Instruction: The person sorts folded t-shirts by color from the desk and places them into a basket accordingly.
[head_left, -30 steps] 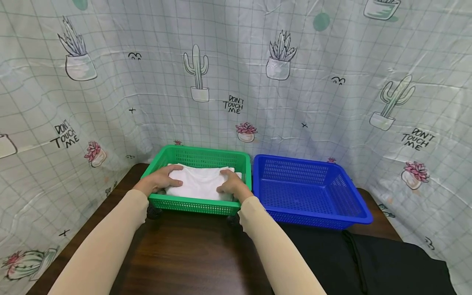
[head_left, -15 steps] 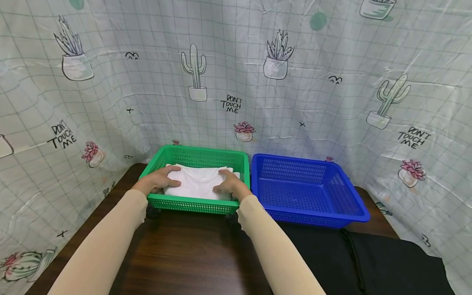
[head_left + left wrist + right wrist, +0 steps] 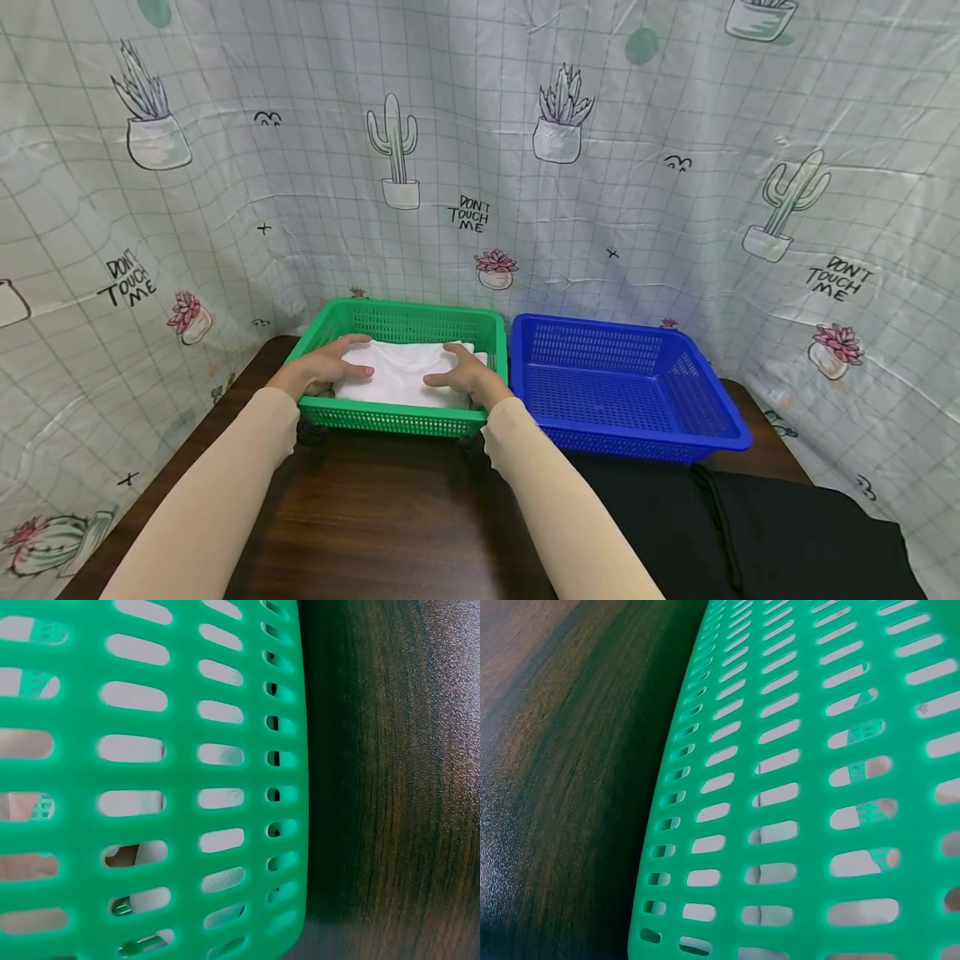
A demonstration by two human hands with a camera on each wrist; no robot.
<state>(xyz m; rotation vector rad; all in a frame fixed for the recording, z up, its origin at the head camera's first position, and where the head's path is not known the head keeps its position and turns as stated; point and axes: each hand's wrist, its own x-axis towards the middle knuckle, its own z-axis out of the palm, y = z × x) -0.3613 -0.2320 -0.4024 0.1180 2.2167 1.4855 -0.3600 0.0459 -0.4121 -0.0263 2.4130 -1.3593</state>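
Brown wooden table (image 3: 375,508) lies nearest, on the person's side of the left hand (image 3: 322,368) and right hand (image 3: 471,377). Both reach into a green basket (image 3: 393,417), thumbs over the folded white cloth (image 3: 401,371) between them (whether the hidden fingers grip it, one cannot tell). Its long axis runs hand to hand, neither clearly nearer. Right of the right hand sits a blue basket (image 3: 600,400).

Even light — faint glare on tabletop (image 3: 442,697)
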